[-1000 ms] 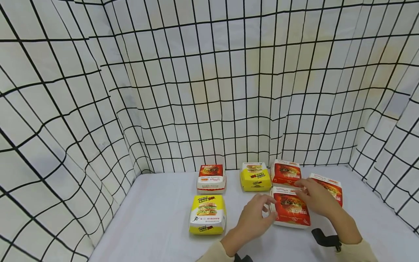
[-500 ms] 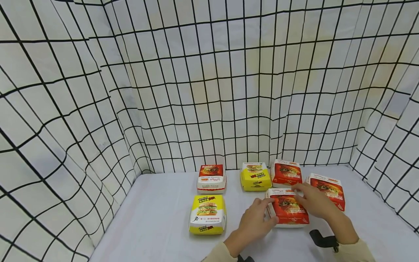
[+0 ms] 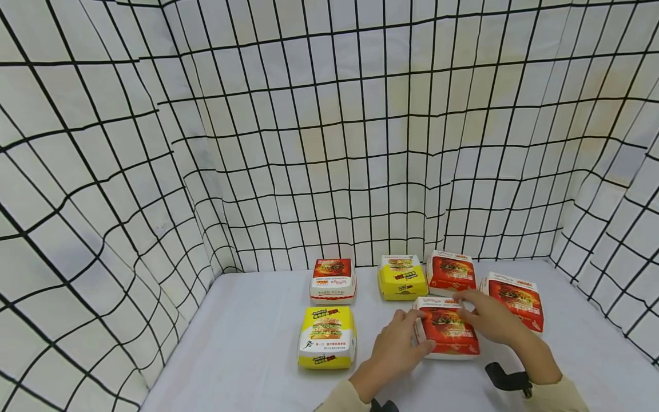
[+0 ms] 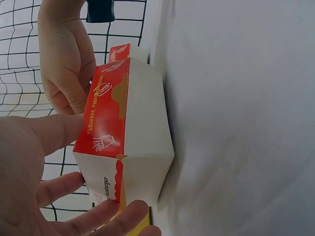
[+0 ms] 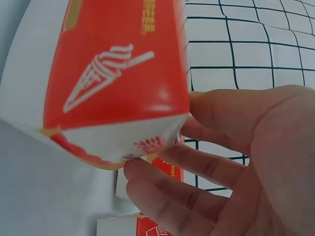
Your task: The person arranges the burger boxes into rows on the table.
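L hand (image 3: 396,346) & R hand (image 3: 492,317) hold front red box (image 3: 450,332) btwn them; pls squeeze softly so sides don't bend.

Smooth, glossy card for the red burger box (image 5: 103,73), matt cloth (image 3: 231,343) beneath

- ok so it's a table (image 3: 242,343) with a plain white cloth, bit creased
- back left: red-and-white burger box (image 3: 332,281)
- yellow-and-white burger box (image 3: 326,337) right in front of that one, printed side up
- further right along the back, a mostly yellow box (image 3: 403,278)
- back red box (image 3: 451,273) just beside it
- far-right red box (image 3: 515,300), sitting kinda skewed
- near red box (image 3: 447,329) in front of the back red one, burger pic facing up
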A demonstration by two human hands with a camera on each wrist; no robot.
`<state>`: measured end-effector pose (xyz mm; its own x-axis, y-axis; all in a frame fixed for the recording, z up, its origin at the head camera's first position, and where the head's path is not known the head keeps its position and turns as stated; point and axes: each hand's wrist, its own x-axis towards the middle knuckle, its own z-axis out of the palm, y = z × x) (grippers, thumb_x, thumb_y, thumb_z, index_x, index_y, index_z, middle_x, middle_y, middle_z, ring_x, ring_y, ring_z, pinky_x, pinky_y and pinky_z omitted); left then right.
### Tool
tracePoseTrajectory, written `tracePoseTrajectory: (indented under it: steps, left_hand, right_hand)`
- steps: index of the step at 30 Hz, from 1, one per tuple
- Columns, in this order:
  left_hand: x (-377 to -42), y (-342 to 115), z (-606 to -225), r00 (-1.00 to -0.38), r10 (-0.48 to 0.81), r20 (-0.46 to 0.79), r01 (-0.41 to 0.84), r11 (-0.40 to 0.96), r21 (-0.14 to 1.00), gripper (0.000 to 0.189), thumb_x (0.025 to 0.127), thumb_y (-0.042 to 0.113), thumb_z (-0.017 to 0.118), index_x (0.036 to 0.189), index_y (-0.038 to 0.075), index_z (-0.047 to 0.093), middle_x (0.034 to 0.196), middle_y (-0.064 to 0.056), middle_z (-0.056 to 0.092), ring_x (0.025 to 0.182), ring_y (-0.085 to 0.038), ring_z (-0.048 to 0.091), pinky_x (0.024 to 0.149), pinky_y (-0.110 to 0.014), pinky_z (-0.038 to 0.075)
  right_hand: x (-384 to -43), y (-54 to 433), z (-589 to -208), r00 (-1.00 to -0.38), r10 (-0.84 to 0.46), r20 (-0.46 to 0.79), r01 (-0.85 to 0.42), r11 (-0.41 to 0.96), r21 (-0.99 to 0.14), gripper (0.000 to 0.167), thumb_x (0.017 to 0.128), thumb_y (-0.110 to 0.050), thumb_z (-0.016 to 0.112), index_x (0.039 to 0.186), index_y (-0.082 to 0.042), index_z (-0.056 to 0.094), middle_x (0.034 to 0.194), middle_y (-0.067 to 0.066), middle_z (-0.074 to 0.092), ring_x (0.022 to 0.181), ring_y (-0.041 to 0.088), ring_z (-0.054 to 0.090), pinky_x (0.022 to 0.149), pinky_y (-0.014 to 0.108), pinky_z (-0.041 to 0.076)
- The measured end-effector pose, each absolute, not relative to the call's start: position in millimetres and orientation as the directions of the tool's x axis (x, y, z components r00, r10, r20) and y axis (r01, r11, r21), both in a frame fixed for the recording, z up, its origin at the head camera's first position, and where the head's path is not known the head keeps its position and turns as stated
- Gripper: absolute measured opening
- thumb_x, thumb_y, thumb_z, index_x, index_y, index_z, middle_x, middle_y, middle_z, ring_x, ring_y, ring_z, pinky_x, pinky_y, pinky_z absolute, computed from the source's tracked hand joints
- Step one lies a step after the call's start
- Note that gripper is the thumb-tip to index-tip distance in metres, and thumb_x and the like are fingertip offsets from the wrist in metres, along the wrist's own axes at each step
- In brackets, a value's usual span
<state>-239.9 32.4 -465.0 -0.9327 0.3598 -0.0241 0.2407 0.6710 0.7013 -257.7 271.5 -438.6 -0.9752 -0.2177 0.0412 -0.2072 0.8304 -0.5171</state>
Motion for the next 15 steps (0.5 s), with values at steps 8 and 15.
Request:
tracePoseTrajectory:
  steps: [8, 15]
  left_hand:
    - [-240.7, 30.7, -465.0, -0.944, 0.33, -0.012, 0.224, 0.666, 0.712, 0.052, 0.09, 0.047, 0.076, 0.136, 0.034, 0.055, 0.11, 0.004, 0.053, 0.079, -0.012, 0.05, 0.063, -0.026, 0.042]
    - [-241.5, 30.0, -464.9, -0.951, 0.308, -0.035, 0.191, 0.671, 0.716, 0.047, 0.093, 0.045, 0.073, 0.135, 0.035, 0.054, 0.115, 0.003, 0.054, 0.084, -0.012, 0.051, 0.066, -0.028, 0.045]
  right_hand:
    - [-259.0, 271.6, -441.4, -0.974, -0.225, 0.023, -0.201, 0.812, -0.548, 0.046, 0.097, -0.032, 0.069, 0.133, -0.005, 0.061, 0.127, 0.017, 0.065, 0.099, 0.024, 0.064, 0.083, 0.049, 0.059]
    - [-258.6, 270.7, -440.1, -0.972, -0.235, 0.005, -0.196, 0.799, -0.568, 0.045, 0.095, -0.033, 0.071, 0.13, -0.006, 0.063, 0.117, 0.008, 0.065, 0.09, 0.019, 0.058, 0.074, 0.036, 0.057]
